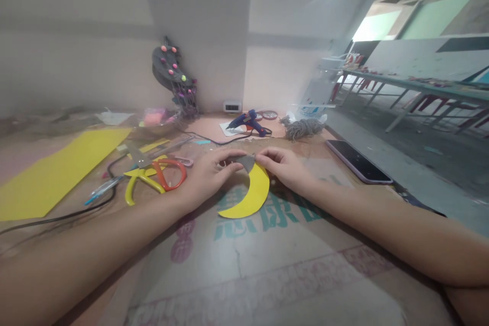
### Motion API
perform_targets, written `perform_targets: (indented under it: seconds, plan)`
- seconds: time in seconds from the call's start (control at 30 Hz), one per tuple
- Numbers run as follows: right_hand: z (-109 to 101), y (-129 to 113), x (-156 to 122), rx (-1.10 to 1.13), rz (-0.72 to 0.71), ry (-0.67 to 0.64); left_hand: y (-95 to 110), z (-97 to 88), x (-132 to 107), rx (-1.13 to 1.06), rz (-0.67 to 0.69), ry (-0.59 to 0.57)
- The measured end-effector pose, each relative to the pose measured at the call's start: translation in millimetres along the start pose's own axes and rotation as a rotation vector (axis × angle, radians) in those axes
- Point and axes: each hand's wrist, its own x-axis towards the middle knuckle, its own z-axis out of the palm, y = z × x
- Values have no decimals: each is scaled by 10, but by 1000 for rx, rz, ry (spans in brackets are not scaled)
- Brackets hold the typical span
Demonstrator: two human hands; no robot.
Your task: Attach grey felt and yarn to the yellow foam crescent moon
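Note:
A yellow crescent moon cut-out [256,196] hangs between my hands above the printed cardboard, its lower tip pointing left. Its upper end carries a grey covering [248,163] that looks like wound yarn. My left hand [216,170] pinches this grey end between thumb and fingers. On the other side, my right hand [280,165] is closed with thumb and fingertips at the crescent's top edge, beside the grey part. Any loose strand in the right fingertips is too small to make out.
Scissors with orange handles [170,175], yellow-handled pliers [143,183] and a yellow sheet [69,173] lie at left. A blue glue gun [246,121], grey yarn [303,128] and a small digital clock [232,107] stand behind. At right lies a phone [357,160]. A grey decorated crescent [170,69] leans against the wall.

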Motion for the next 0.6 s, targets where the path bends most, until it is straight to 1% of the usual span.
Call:
perform_targets:
  seconds: [0.2,0.3,0.37,0.43,0.47,0.5,0.53,0.57,0.6]
  plan:
    - [-8,40,0,-105,-67,7,10,13,7,-27,-39,-40]
    - [-14,81,33,-122,-62,3,-6,18,27,-72,-112,-61]
    - [-31,28,42,-166,-90,47,-30,20,50,-125,-177,-62]
    - [-54,-141,-4,-275,-223,154,-59,22,76,-184,-223,-36]
    - [-63,-264,-62,-354,-340,216,-72,23,88,-208,-237,-19]
    - [-68,-399,-148,-446,-429,217,-83,24,98,-225,-251,-5]
    - [-66,-530,-264,-545,-510,146,-91,26,105,-236,-263,-1]
    - [-58,-641,-408,-634,-616,13,-95,27,110,-243,-271,3]
    - [-47,-717,-578,-693,-708,-62,-96,29,112,-246,-274,4]
